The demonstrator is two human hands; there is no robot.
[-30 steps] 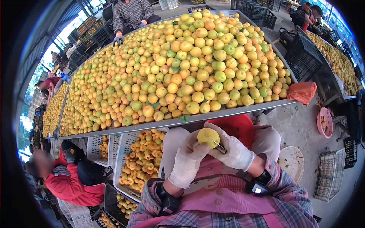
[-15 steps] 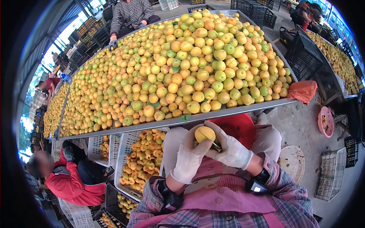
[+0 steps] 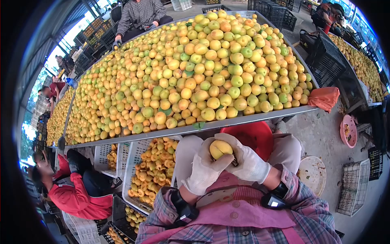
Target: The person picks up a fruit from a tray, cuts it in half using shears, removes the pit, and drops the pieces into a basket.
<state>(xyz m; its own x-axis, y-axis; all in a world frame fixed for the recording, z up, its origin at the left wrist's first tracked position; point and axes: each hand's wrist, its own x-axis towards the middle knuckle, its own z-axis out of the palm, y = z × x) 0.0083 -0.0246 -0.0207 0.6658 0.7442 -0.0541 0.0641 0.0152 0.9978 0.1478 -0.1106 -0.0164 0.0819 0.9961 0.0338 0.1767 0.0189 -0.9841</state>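
A yellow apricot (image 3: 220,149) with a line down its side sits between my two gloved hands, above my lap. My left hand (image 3: 207,168) is closed around it, with the thumb across its lower side. Curled against the apricot's other side is my right hand (image 3: 248,162), also closed. A small thin tool (image 3: 235,162) shows only as a dark bit between the hands, at the right hand's fingers; its kind is hidden. Just beyond, a large heap of whole apricots (image 3: 195,77) covers the metal-edged table (image 3: 227,123).
A red basin (image 3: 254,136) stands between my knees. White crates (image 3: 129,179) of halved apricots are at my left, near a person in red (image 3: 81,197). Across the table sits another person (image 3: 140,18). An orange bag (image 3: 323,98) lies on the table corner; a white lid-like round (image 3: 312,175) is at right.
The apricot has turned in my hands, its line now running more upright, and the tool is more hidden. The person in red has shifted, raising a hand near the head.
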